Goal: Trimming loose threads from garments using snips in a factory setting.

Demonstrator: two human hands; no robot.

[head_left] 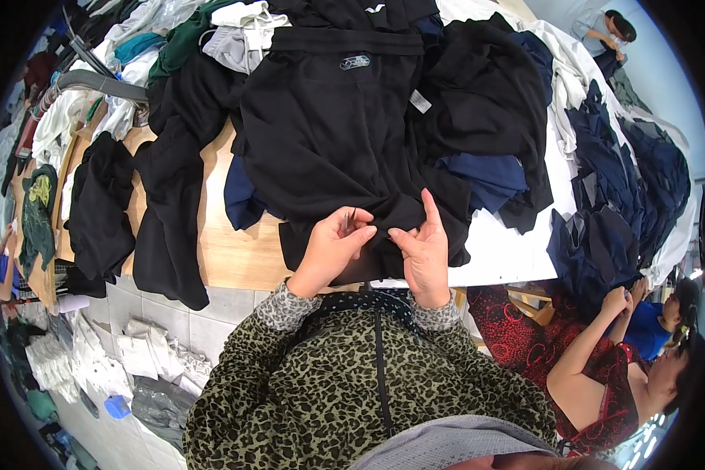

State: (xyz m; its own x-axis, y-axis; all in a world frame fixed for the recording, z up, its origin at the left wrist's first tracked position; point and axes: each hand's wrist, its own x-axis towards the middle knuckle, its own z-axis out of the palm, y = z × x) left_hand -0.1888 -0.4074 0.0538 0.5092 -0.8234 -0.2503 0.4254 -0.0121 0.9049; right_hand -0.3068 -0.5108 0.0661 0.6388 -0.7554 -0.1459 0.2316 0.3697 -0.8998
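A wooden table (227, 251) carries heaps of dark clothing, and at its near edge one black garment (329, 133) lies spread flat — matte, creased, with a small oval badge and a white tag. Two hands meet at the garment's lower hem: the left hand (329, 249) is pinched around what looks like small metal snips (347, 221), while the right hand (424, 247) grips a fold of the hem — thumb raised.
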